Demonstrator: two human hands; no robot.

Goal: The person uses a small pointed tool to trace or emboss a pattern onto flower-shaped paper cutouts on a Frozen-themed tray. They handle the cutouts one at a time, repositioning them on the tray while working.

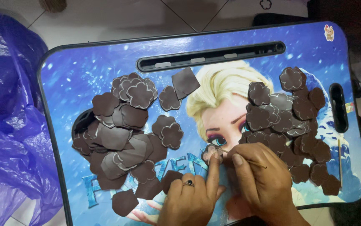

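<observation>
My left hand [193, 196], with a ring on one finger, presses its forefinger on a small brown flower-shaped cutout [209, 152] lying on a blue printed lap table [84, 71]. My right hand [262, 180] grips a thin wooden stick [253, 163] whose tip touches that cutout. A pile of brown flower cutouts [122, 129] lies to the left of my hands. Another pile of cutouts [291, 121] lies to the right.
A purple plastic bag [9, 117] fills the left side beside the table. A second thin stick [339, 163] lies near the table's right edge. A long slot [209, 56] and a side slot [339, 106] are cut into the tabletop. Tiled floor shows behind.
</observation>
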